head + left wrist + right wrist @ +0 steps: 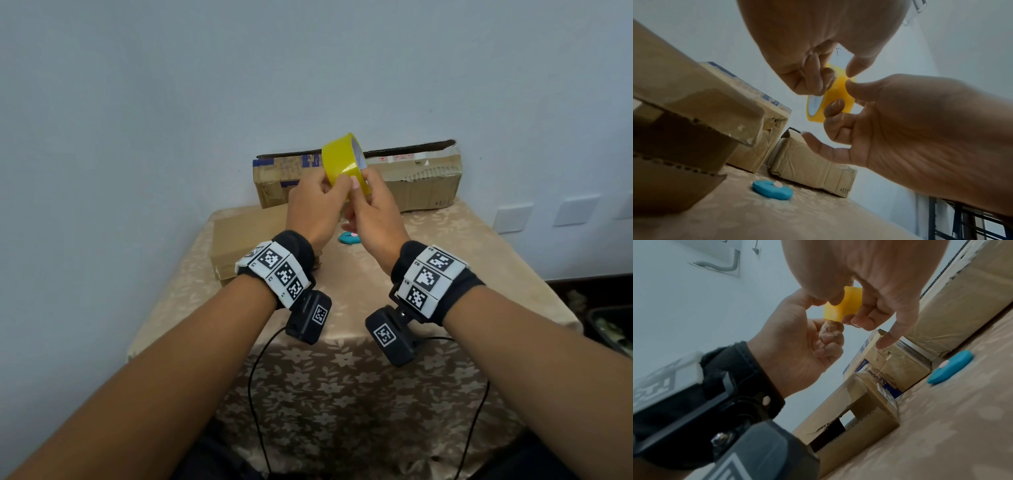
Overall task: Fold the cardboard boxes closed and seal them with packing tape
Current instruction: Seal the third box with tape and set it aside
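Observation:
Both hands hold a yellow roll of packing tape (344,161) in the air above the table. My left hand (337,187) grips the roll (835,95) from the left, fingers curled against it and thumb on its outer face. My right hand (358,183) pinches the roll's outer face (842,306) with thumb and forefinger, little finger stretched out. A small cardboard box (246,240) lies at the table's left, one end open in the right wrist view (838,431). Two more boxes stand along the wall: one with blue print (281,171) and a longer one (421,181).
A small blue cutter (349,237) lies on the floral tablecloth (445,260) just below my hands, in front of the back boxes. Camera cables hang from both wrists over the table's near edge. A dark bin (613,325) stands on the floor at right.

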